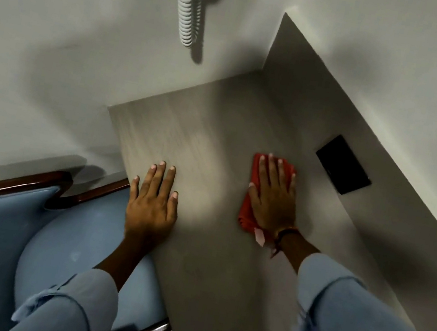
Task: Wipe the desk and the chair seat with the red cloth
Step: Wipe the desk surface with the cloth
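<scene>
A pale grey desk (227, 126) fills the middle of the head view. My right hand (273, 195) lies flat on the folded red cloth (246, 214), pressing it onto the desk's right half; most of the cloth is hidden under the palm. My left hand (154, 200) rests flat with fingers apart on the desk's left edge and holds nothing. Below and left of the desk is the chair with a blue padded seat (64, 252) and a dark wooden frame (3, 186).
A black rectangular plate (343, 164) sits on the wall panel right of the desk. A coiled white phone cord (187, 17) hangs on the wall at the back. White walls enclose the desk on its far and right sides.
</scene>
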